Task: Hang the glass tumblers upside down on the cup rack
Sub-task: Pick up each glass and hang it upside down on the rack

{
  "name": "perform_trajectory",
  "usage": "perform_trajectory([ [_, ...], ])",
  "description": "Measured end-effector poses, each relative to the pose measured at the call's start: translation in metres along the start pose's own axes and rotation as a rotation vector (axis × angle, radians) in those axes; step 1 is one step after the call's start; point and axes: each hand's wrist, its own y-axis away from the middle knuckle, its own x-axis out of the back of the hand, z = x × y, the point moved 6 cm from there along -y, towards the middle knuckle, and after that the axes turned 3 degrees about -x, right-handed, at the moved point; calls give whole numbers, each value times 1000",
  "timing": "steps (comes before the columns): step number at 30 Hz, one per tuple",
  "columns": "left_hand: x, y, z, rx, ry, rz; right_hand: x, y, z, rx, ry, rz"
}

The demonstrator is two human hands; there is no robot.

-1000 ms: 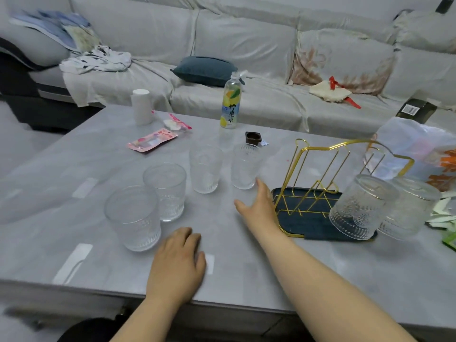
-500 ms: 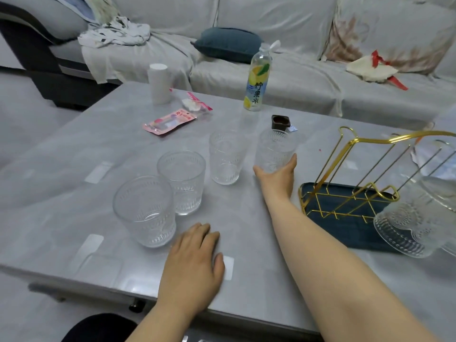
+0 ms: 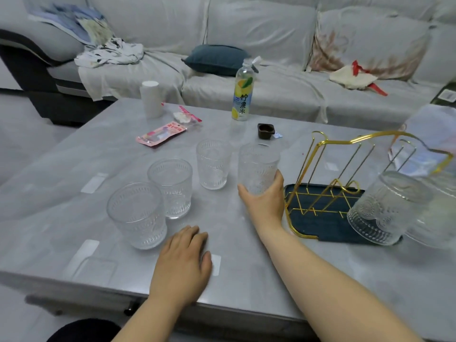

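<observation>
Fingers [image 3: 280,180] of right hand [image 3: 265,203] wrapped around tumbler [image 3: 257,167], left hand [image 3: 183,261] flat on table [image 3: 320,267].

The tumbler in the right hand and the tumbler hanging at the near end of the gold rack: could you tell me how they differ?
The held tumbler stands mouth up, while the hung tumbler is inverted and tilted, base uppermost. The right hand grips the held tumbler near its base; nothing touches the hung tumbler except the rack. The held tumbler is left of the rack; the hung tumbler is over its dark tray. Both are clear, embossed and empty.
</observation>
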Motion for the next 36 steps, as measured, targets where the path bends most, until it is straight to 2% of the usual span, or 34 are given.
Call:
perform_trajectory([
  [6, -1, 3, 3, 76, 146, -36, 65, 40, -21, 132, -58, -180],
  [15, -1, -12, 12, 103, 194, -87, 190, 61, -34, 145, -24, -270],
  [22, -14, -37, 91, -115, 324, -78, 251, 34, -67, 268, 113, -166],
  [26, -32, -50, 122, -250, 328, -155, 265, 14, -83, 315, 184, -134],
  [31, -55, -59, 134, -347, 231, -240, 242, -7, -89, 301, 311, -235],
  [36, -65, -60, 134, -374, 157, -215, 201, -24, -79, 301, 388, -331],
])
